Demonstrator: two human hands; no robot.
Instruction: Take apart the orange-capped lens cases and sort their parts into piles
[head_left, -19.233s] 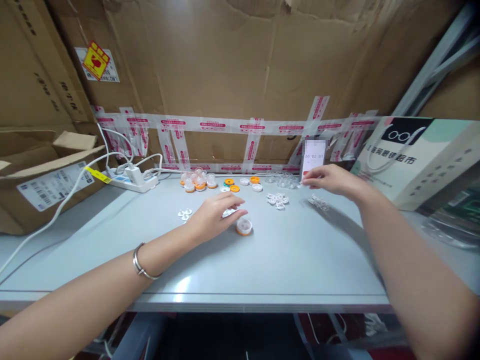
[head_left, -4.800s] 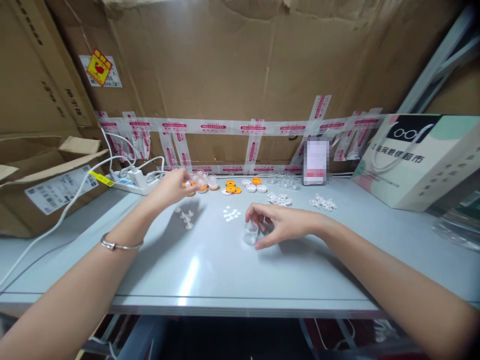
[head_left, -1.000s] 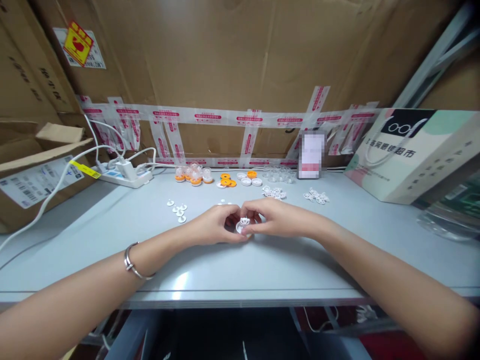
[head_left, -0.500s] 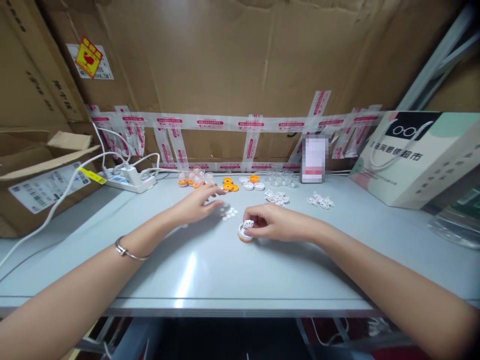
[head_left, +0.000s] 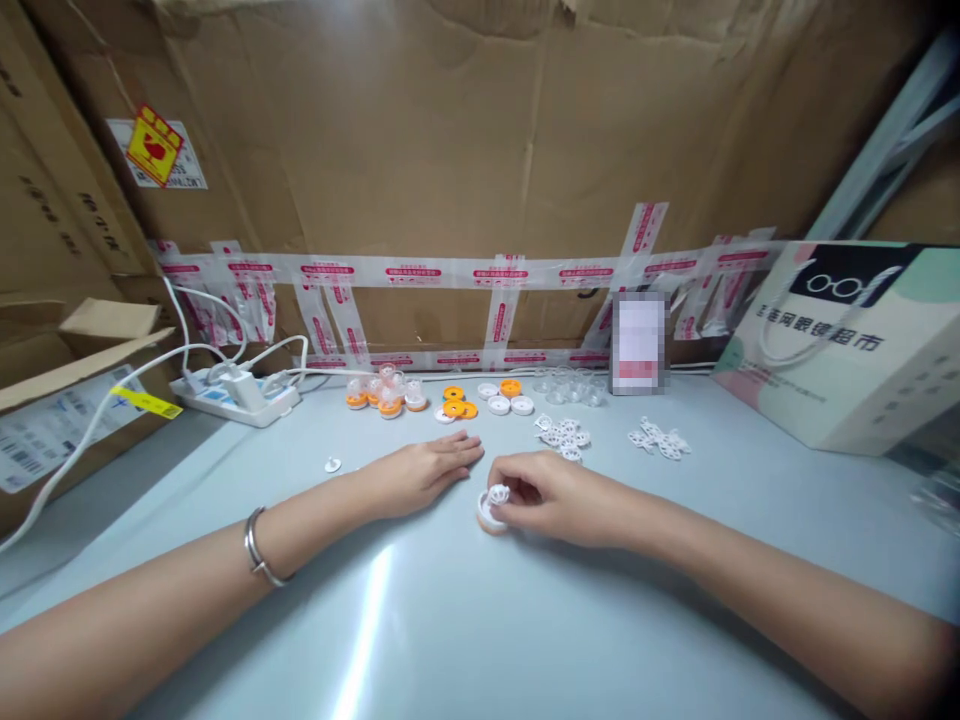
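My left hand (head_left: pixel 427 476) lies palm down on the grey tabletop, fingers stretched out; whatever is beneath it is hidden. My right hand (head_left: pixel 559 497) pinches a small white openwork piece (head_left: pixel 498 494) between thumb and fingers. That piece is held at a round white cup with an orange underside (head_left: pixel 487 516), though I cannot tell whether it touches the inside. Past the left fingertips are orange and white discs (head_left: pixel 459 409). Beyond my right hand are loose white openwork parts (head_left: pixel 564 434). A small white disc with a stem (head_left: pixel 333 464) sits behind the left forearm.
Clear-topped orange-based pieces (head_left: pixel 388 395), white and orange rings (head_left: pixel 499 405) and clear cups (head_left: pixel 571 386) line the back. More white parts (head_left: pixel 658 439) lie rightward. A phone (head_left: pixel 639 345), paper bag (head_left: pixel 817 350), power strip (head_left: pixel 247 400) and carton (head_left: pixel 82 410) surround them.
My left hand has come down flat over the spot where small white discs lay. My right hand keeps its pinch at the cup. The camera view has tilted up slightly.
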